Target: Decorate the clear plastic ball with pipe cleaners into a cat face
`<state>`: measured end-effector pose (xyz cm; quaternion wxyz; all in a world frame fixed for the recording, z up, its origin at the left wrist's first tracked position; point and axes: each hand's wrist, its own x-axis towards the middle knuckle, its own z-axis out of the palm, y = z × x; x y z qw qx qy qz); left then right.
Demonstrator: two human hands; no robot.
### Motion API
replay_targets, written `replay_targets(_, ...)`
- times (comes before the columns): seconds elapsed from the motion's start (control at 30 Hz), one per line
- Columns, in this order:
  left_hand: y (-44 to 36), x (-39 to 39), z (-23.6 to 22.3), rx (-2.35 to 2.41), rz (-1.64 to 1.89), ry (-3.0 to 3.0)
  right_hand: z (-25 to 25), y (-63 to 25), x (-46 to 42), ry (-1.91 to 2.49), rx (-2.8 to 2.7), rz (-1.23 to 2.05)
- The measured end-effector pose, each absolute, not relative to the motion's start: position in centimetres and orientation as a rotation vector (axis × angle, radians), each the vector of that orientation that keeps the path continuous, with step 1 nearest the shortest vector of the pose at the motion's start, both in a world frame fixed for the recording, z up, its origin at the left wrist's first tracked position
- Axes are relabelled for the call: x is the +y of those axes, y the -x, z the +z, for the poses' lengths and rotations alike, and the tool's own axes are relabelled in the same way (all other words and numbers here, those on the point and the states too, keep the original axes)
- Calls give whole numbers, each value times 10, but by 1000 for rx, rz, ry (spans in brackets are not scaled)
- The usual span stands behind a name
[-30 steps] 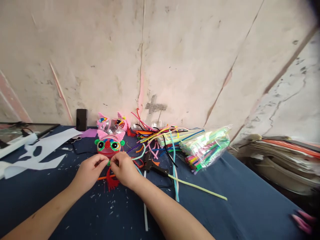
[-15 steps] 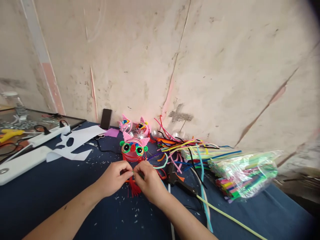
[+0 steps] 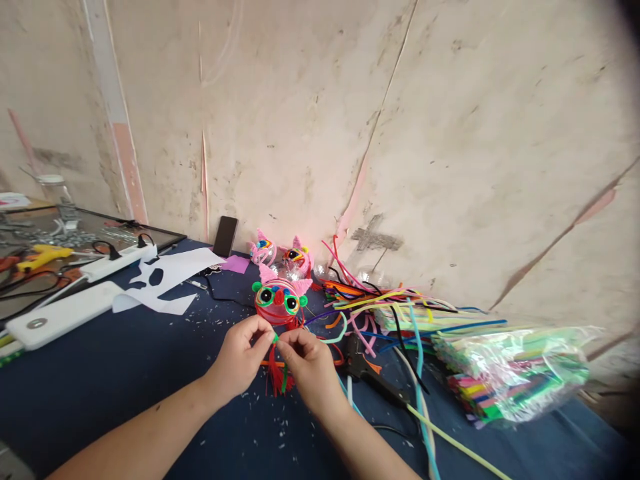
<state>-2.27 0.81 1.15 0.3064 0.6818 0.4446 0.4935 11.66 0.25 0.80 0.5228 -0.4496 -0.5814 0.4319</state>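
Observation:
Fingertips pinched, my left hand [image 3: 243, 357] and my right hand [image 3: 309, 367] meet over the blue cloth. Between them is a small green pipe cleaner [image 3: 275, 339], mostly hidden by the fingers. A green strip shows lower down by the right hand; I cannot tell whether it is the same piece. Just beyond the hands sits a pink lion-head figure [image 3: 280, 300] with green-ringed eyes, a red nose and pointed ears. Red tassels [image 3: 275, 377] lie beneath my hands, partly covered by them.
A black glue gun [image 3: 375, 380] with a pale glue stick lies right of my hands. Behind it are loose pipe cleaners [image 3: 350, 293] and a plastic bag of them [image 3: 520, 380]. Left are cut white paper [image 3: 175, 270], a power strip [image 3: 120, 262] and a phone [image 3: 226, 235].
My view has turned slightly left, so everything sits further right. The green pipe cleaner now shows between my fingertips, and a green strip appears below. Both hands stay pinched together.

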Motion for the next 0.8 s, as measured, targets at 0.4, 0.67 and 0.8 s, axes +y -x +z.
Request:
replay_targets(0.4, 12, 0, -1, 1212, 1423, -1659, -4, -103, -6, 1024, -1242, 1052)
replay_targets(0.67, 13, 3, 0, 1189, 1440, -1794, 3, -122, 5, 1064, -1569, 742)
replay_targets(0.8, 19, 4, 2, 1139, 1491, -2283, 11, -139, 13, 968, -1890, 482)
